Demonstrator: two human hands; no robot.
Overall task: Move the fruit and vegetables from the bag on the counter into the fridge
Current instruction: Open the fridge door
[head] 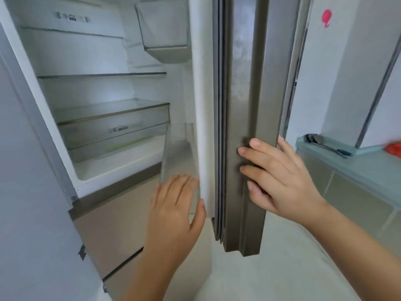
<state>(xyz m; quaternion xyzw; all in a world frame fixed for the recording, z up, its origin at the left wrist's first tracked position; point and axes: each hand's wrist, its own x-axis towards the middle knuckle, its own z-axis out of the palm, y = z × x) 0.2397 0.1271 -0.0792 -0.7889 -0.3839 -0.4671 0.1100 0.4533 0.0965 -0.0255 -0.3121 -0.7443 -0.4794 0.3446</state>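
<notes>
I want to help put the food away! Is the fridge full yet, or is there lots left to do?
Lots left. Done: the fridge door is open. In hand: the right hand holds the door's edge, and the left hand rests by its inner side, empty. Left: the shelves look bare, so all the fruit and vegetables must be brought over; the bag isn't clearly in view.

White walls (347, 72), pale floor (271, 268), glass-topped counter (358, 168), soft daylight

head-height, close, facing fridge door (243, 105)
</notes>
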